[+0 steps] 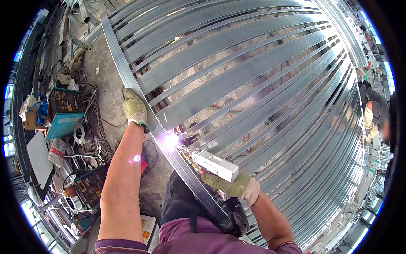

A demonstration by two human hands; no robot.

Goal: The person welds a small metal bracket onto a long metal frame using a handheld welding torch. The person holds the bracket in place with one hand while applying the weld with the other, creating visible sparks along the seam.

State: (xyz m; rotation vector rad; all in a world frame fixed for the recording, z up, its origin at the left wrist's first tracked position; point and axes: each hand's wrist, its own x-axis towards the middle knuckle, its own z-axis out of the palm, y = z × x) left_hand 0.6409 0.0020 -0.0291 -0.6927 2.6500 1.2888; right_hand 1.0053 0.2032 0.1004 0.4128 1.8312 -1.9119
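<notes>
My right hand (pixel 230 185), in a green-and-cream work glove, is closed round a welding torch (pixel 215 165) with a boxy white body. Its tip meets a long grey metal rail (pixel 120 63), where a bright spark (pixel 171 140) glares and hides the joint. Farther up that rail my left hand (pixel 136 109), gloved alike, grips its outer edge, fingers together. From the rail, flat metal slats (pixel 198 99) of differing widths run off to the right, forming a large slatted frame. A short pale mark shows on the slat end near the spark.
Left of the frame, a teal-sided machine (pixel 65 112) with a dark control panel stands beside a wire spool (pixel 81 133). Nearer me is a second dark machine (pixel 91 186). Cables (pixel 98 106) trail over the concrete floor. Another person (pixel 374 108) is at the far right, beyond the slats.
</notes>
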